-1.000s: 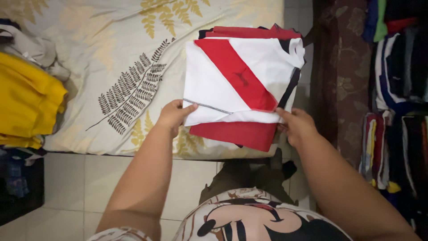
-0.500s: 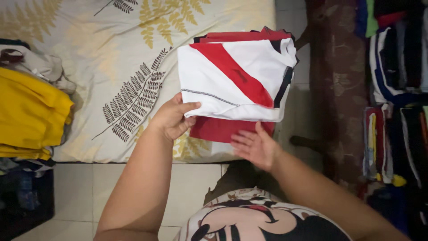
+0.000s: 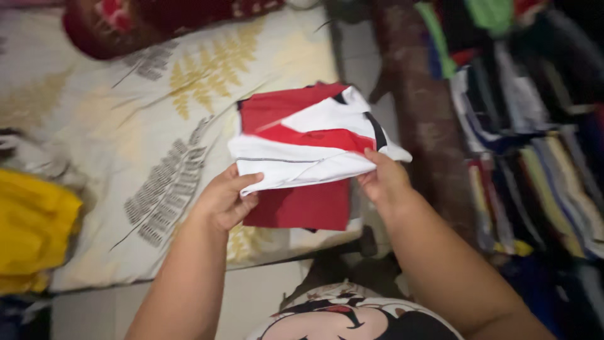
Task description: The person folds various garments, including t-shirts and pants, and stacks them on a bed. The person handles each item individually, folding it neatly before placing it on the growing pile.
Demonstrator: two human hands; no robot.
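Folded white-and-red shirt (image 3: 311,148) pinched at near corners, left hand (image 3: 223,201) and right hand (image 3: 384,179) gripping, forearms angled inward

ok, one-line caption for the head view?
Both hands lift a folded white-and-red shirt above a leaf-print bedsheet.

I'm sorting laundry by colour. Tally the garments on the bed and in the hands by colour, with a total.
White with red stripe, folded shirt held by left hand and right hand: 1
Red, folded garment beneath it: 1
Yellow, garment at the bed's left edge: 1
Total: 3
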